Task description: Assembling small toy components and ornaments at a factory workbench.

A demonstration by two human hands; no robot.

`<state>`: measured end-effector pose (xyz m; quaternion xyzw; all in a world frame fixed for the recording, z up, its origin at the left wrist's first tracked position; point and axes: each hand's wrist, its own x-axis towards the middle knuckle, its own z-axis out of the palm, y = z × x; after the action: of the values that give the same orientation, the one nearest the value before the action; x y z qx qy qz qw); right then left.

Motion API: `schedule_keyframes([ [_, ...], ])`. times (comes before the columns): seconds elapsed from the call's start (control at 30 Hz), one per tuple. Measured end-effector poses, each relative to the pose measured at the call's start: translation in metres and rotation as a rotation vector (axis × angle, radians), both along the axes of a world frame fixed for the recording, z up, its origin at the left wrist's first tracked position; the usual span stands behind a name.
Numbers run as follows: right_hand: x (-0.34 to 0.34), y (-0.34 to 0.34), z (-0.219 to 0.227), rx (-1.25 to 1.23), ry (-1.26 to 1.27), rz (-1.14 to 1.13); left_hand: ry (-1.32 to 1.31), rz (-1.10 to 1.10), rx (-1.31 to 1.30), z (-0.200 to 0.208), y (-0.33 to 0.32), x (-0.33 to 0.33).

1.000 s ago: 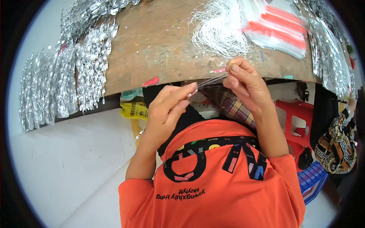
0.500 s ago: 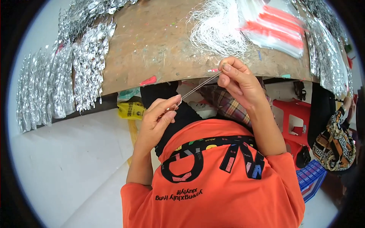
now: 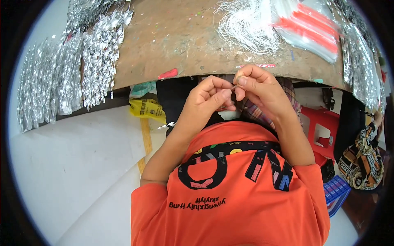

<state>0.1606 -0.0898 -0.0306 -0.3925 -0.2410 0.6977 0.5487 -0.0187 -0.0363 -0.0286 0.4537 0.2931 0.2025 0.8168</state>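
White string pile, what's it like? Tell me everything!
The string pile is a loose tangle of thin white cords, with curly loops at its edges. It lies on the brown table, left of a red-and-white bundle, and runs out of the picture's top. Neither the left hand nor the right hand touches it.

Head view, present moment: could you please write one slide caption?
Left hand and right hand, close together at a thin strand, before a table bearing white cord.
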Motion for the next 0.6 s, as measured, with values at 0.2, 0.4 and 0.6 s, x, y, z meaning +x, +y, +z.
schedule_keyframes([
  [0.2, 0.004, -0.003, 0.008, 0.06, -0.179, -0.051, 0.223, 0.154, 0.509, -0.001, -0.005, 0.005],
  [0.4, 0.01, -0.001, 0.018, 0.157, -0.657, -0.119, 0.223, 0.18, 0.533, 0.004, -0.005, 0.007],
  [0.6, 0.001, -0.006, 0.034, 0.701, -1.519, -0.157, 0.303, 0.173, 0.452, 0.007, -0.004, 0.012],
])
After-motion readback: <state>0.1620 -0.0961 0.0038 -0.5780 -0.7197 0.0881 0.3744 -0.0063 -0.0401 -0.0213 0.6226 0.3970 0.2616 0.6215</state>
